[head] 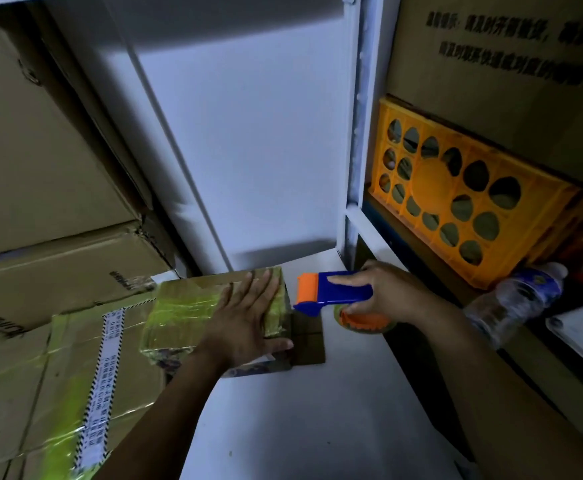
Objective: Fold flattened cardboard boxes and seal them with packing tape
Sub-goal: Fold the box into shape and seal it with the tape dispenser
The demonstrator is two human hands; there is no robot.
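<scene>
Cardboard box (182,306) lay on the counter (300,410) beneath the left hand (245,320), fingers straight and spread. Pressing it steady while the tape dispenser (335,289), gripped in the curled fingers of the right hand (390,292), drew tape taut would probably seal best. One small box, one dispenser, one crate (456,202), one bottle (515,299).

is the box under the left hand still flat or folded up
Folded up: the small box shows taped top and side faces, with the left hand flat on it.
</scene>
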